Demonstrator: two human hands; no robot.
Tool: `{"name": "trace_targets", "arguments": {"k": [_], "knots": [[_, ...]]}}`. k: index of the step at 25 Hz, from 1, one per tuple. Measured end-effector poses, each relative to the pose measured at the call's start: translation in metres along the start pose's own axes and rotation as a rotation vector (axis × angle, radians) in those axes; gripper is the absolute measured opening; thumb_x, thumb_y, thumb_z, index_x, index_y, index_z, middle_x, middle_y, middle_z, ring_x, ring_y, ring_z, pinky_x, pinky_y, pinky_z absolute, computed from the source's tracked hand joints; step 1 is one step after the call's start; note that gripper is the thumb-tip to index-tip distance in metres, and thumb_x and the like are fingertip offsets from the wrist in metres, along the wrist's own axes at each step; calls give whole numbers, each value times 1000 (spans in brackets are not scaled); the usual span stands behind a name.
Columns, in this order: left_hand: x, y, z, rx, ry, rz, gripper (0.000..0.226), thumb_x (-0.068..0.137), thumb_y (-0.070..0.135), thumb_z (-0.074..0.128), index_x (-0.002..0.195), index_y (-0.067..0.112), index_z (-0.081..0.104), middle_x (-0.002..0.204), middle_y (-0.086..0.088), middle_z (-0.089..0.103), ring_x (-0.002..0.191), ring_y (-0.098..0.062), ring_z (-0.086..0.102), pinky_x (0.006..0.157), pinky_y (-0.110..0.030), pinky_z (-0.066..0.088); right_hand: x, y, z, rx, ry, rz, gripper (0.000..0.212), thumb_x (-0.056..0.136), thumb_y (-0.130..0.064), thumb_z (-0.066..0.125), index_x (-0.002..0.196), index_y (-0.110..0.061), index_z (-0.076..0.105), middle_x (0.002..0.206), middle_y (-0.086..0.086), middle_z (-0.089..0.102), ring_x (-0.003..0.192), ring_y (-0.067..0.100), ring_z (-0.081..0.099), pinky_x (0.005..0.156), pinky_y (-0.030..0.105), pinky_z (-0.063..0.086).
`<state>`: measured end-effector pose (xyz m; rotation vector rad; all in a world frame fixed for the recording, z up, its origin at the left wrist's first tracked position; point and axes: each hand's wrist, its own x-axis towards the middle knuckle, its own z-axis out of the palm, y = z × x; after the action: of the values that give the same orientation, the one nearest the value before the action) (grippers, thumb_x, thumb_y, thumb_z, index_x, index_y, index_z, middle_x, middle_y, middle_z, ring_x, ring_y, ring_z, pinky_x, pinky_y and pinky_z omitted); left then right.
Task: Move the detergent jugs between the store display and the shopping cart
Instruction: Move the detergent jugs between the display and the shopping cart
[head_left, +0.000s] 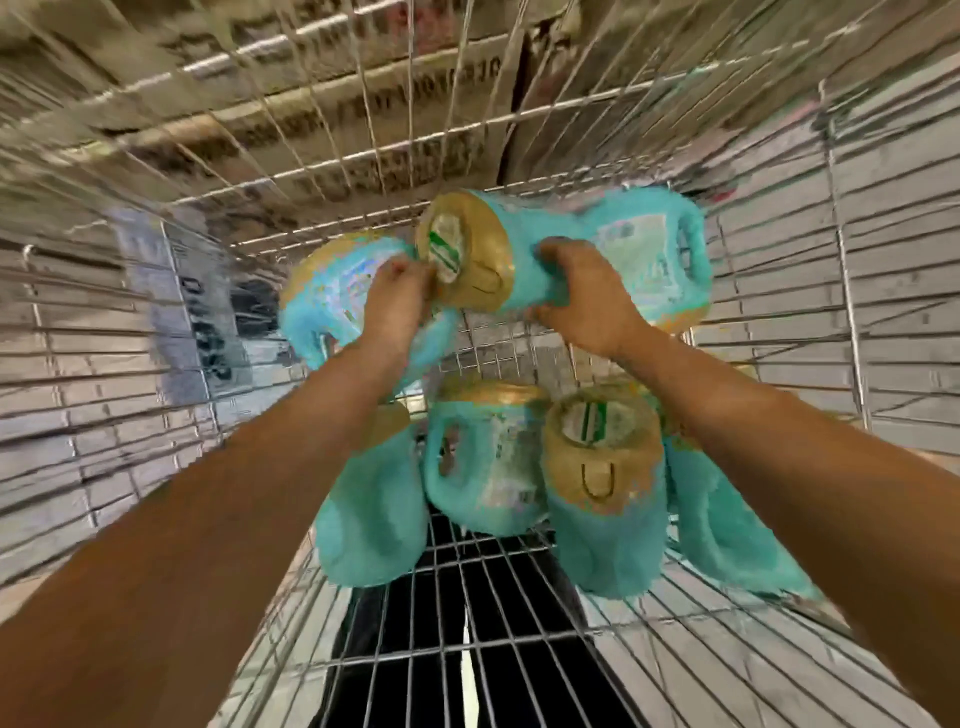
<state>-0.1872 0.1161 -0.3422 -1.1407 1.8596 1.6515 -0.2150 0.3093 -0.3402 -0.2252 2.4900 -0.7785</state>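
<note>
Slippage is our worry: the jug (639, 249) is on its side at the far end of the cart (844, 291), and lifted by the neck alone it could swing and knock the other jugs (488, 462) nearer us. Our right hand (584, 299) wraps its grip round the neck below the gold cap (467, 254). Our left hand (397, 299) reaches the cap's rim, its grip too blurred to tell.

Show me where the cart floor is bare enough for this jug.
Bare wire floor at the near end, bordered by the near jugs and the side walls. A small gap lies between those and the held jug, gripped by the right hand, left hand at its cap. Far end: crowded, another jug beside it.
</note>
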Motion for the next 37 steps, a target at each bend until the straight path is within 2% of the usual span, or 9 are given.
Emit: {"name": "trace_targets", "arguments": {"k": [6,11,15,17,22,27,31,34,37], "knots": [[14,-12,15,117,25,109,25,95,14,51,111,3,66,87,-9,61,80,-17,50,67,-29,35,5,3,20,-58,78,-13,55,66,-31,85,106,4,68,104,27,66,99,40,60,83,41,39],[7,-8,8,-72,29,50,14,93,23,54,83,15,60,78,-6,53,63,-16,42,56,-30,30,0,-16,-2,106,81,-60,41,69,-30,84,89,1,66,80,11,61,79,24,54,66,31,31],[-21,-8,-1,-412,-91,-133,23,94,40,53,79,23,57,68,5,51,58,-8,43,56,-24,32,-43,-35,-33,627,3,160,28,79,-15,77,96,3,65,90,22,69,75,21,64,68,34,50],[-42,-9,-3,-498,-114,-250,40,96,53,43,74,24,59,55,11,59,47,-6,54,50,-18,41,-73,-41,-48,845,-60,258,22,82,-7,71,91,11,60,75,31,61,64,23,57,64,31,47],[-103,-1,-10,-610,-359,-286,70,95,63,23,124,11,61,92,-5,76,79,-21,73,69,-35,61,-122,-59,-73,1263,-160,448,20,91,-13,53,73,-11,46,48,-4,38,46,8,32,57,25,20],[-145,25,-26,-505,-410,-214,55,96,53,37,123,12,62,85,-6,76,74,-20,72,69,-31,59,-142,-79,-87,1487,-89,573,36,101,-32,42,70,-14,46,49,-1,41,40,7,36,44,17,32],[-173,38,-43,-536,-392,-149,42,97,50,43,101,17,68,83,-6,77,70,-19,73,63,-32,60,-162,-104,-90,1423,-35,566,45,99,-41,45,65,-11,47,44,0,47,34,10,39,39,18,35],[-202,50,-63,-506,-401,-108,46,95,56,43,103,20,69,86,-5,77,71,-18,73,63,-32,60,-177,-129,-93,1380,30,555,40,95,-43,53,70,-12,52,55,5,49,47,18,44,52,27,36],[-230,58,-86,-492,-409,-27,42,94,53,46,105,19,69,85,-4,77,69,-17,74,56,-29,58,-193,-155,-102,1399,82,541,38,94,-42,56,72,-12,58,54,2,60,44,15,56,46,19,44]]}}
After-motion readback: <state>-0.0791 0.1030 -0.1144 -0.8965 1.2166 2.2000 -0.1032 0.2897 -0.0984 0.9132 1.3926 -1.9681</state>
